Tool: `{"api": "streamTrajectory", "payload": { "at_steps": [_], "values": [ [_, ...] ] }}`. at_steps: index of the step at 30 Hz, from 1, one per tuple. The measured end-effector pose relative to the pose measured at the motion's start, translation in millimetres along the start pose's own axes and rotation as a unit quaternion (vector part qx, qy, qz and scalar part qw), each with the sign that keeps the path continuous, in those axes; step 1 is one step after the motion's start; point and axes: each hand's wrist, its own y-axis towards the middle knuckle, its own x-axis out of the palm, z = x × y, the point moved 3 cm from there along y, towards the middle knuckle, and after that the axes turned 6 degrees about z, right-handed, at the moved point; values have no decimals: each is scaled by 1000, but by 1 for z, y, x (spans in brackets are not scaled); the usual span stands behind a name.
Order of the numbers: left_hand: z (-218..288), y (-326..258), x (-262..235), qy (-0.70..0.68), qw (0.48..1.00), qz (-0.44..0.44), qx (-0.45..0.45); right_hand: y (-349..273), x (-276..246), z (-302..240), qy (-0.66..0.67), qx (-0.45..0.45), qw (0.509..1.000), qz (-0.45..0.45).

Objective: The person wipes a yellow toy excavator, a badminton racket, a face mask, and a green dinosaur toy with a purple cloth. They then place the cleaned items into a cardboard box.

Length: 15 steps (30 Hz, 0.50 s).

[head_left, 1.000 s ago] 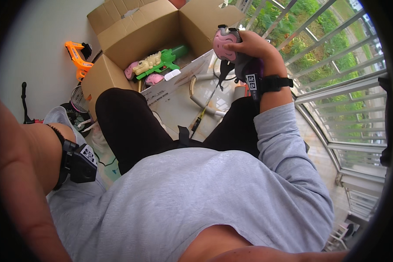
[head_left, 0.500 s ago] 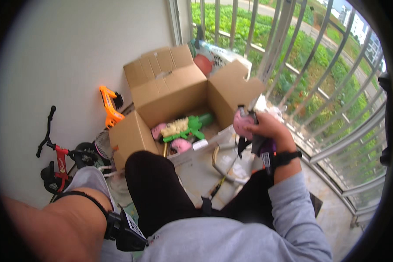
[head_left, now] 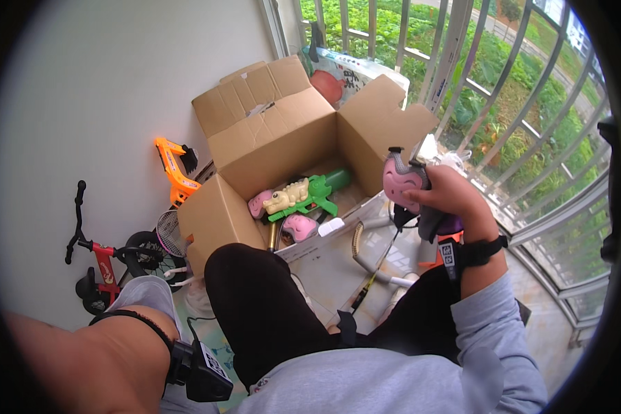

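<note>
My right hand (head_left: 443, 196) is closed around a pink and grey toy (head_left: 401, 181), held up in the air just right of an open cardboard box (head_left: 276, 145). Inside the box lie a green and cream crocodile-shaped toy (head_left: 303, 195) and two small pink toys (head_left: 298, 226). My left forearm crosses the lower left corner with a black wrist device (head_left: 201, 370) on it. The left hand itself is outside the picture. My dark trouser leg (head_left: 262, 303) rises in the middle, in front of the box.
A red and black balance bike (head_left: 103, 259) leans on the white wall at left. An orange toy (head_left: 174, 169) and a racket head (head_left: 169, 233) lie beside the box. A grey tube frame (head_left: 376, 259) lies on the tiled floor. Metal window bars (head_left: 504, 124) run along the right.
The view has tilted up and drawn back, showing more wall, the bike and the whole box. My right hand with the pink toy now sits lower and further right in the picture.
</note>
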Motion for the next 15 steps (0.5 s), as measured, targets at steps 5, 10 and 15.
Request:
{"api": "streamTrajectory", "payload": {
  "at_steps": [5, 10, 15],
  "values": [
    [-9, 10, 7, 7, 1000, 27, 8, 7, 13, -18, 99, -55, 992, 54],
    [-41, 3, 5, 38, 995, 90, -30, 18, 45, -20, 311, -65, 944, 93],
    [-127, -43, 8, 140, 952, 160, -218, 27, 62, -17, 461, 44, 885, 45]
  ]
}}
